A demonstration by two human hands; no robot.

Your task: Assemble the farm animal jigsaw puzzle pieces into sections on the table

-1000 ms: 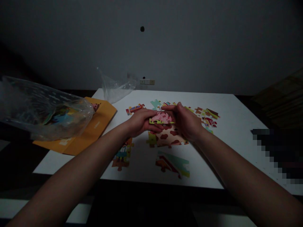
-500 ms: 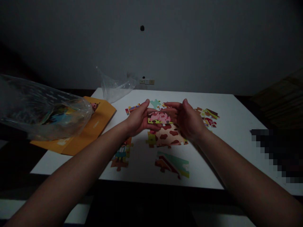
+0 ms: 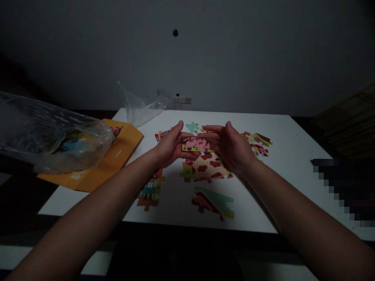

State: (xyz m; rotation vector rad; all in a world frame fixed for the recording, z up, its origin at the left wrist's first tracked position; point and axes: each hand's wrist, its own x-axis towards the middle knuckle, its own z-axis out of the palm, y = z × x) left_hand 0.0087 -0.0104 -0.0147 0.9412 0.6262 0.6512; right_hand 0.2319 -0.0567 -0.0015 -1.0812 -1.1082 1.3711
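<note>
Puzzle piece [image 3: 197,144], pink and green, now sits lifted between both hands' fingers, left hand [image 3: 171,147] and right hand [image 3: 231,146] grasping its ends; thumbs have opened upward, above the cow-spotted section [image 3: 208,167] on the desk [image 3: 293,148].

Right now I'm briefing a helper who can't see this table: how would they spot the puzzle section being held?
On the white table, loose puzzle pieces lie scattered at the middle. Above them the left hand and right hand hold a pink puzzle section between them. It alone is lifted off the table, pink with a yellow-green lower edge, just above the cream section with brown patches.
</note>
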